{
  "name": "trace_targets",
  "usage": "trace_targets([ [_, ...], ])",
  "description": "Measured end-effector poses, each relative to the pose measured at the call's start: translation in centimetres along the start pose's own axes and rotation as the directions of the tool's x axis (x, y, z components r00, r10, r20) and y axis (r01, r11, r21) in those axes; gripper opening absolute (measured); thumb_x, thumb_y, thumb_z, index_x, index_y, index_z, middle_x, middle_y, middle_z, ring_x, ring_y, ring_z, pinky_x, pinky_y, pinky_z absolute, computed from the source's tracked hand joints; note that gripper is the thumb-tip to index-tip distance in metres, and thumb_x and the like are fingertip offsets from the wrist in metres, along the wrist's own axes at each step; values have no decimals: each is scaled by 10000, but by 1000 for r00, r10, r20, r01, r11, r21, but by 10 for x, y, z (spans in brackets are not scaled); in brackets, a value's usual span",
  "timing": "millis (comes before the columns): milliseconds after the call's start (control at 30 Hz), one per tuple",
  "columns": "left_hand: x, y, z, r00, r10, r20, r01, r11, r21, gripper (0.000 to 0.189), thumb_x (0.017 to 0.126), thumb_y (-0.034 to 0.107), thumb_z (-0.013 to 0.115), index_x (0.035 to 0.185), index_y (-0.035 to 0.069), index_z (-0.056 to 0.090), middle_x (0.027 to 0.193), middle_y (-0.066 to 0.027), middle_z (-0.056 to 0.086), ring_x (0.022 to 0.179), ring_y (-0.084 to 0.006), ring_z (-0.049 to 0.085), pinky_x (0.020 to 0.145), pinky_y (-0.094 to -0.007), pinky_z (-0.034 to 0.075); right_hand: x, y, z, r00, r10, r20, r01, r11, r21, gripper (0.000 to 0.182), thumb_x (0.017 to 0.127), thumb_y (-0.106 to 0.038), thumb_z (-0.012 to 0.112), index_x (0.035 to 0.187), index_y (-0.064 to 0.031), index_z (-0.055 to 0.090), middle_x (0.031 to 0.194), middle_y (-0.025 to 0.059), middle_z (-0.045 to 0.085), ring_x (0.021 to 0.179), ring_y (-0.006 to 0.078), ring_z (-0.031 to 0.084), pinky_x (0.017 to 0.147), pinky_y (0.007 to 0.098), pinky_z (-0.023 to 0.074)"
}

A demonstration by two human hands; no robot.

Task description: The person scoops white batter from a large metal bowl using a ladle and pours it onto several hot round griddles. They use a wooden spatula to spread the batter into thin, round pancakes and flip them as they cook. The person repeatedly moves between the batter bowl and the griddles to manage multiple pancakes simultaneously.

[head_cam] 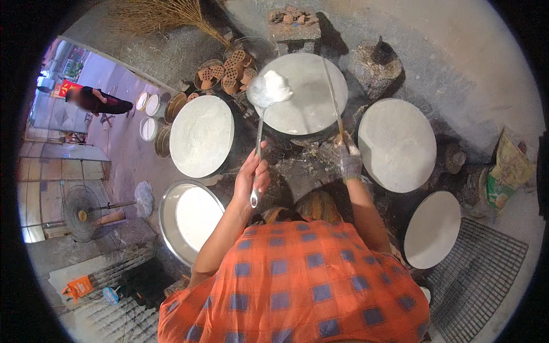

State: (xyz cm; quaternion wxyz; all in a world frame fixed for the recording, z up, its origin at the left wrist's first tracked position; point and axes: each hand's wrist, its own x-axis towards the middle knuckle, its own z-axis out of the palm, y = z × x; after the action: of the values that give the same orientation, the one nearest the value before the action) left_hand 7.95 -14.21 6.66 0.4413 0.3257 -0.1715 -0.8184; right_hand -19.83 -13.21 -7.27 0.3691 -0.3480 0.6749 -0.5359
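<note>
My left hand [252, 175] grips the handle of a metal ladle [255, 92]. A white, thick batter-like mass [278, 86] sits in the ladle and bulges over its rim. The ladle is above the left part of a round, pale griddle [302, 107] in front of me. My right hand [349, 159], in a dirty work glove, holds a long thin stick or blade [330, 83]. Its length crosses the right part of that griddle; whether it touches the surface I cannot tell. A metal basin of white liquid [198, 216] stands beside my left forearm.
More round pale griddles stand at left [201, 136], right [396, 145] and lower right [432, 230], the last beside a wire grid [480, 266]. Perforated coal briquettes [231, 75] and a straw broom [206, 25] lie behind. A fan [81, 214] and another person [103, 100] are leftward.
</note>
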Motion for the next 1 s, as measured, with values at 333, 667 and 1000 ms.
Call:
trace_targets([
  [333, -19, -17, -22, 955, -207, -211, 169, 969, -182, 319, 1039, 163, 354, 1331, 85, 454, 665, 37, 399, 413, -32, 360, 346, -201, 352, 44, 40, 20, 912, 285, 296, -88, 838, -539, 536, 908, -420, 563, 1378, -170, 500, 1289, 175, 579, 1135, 304, 588, 999, 403, 439],
  [667, -106, -13, -33, 956, -82, -282, 158, 953, 258, 387, 1016, 191, 396, 1391, 99, 406, 608, 24, 399, 375, -69, 349, 340, -214, 310, -28, 85, 4, 955, 189, 229, -47, 858, -511, 446, 895, -421, 568, 1294, -223, 576, 1186, 161, 632, 1033, 355, 626, 880, 445, 499],
  [1000, -168, -16, -98, 924, -355, -145, 372, 920, 122, 327, 1017, 160, 390, 1331, 120, 474, 638, 39, 412, 378, -47, 343, 329, -201, 324, -129, 31, 20, 978, 206, -22, -149, 624, -767, 517, 900, -494, 544, 1275, -140, 580, 1233, 207, 595, 1150, 383, 555, 967, 460, 448],
])
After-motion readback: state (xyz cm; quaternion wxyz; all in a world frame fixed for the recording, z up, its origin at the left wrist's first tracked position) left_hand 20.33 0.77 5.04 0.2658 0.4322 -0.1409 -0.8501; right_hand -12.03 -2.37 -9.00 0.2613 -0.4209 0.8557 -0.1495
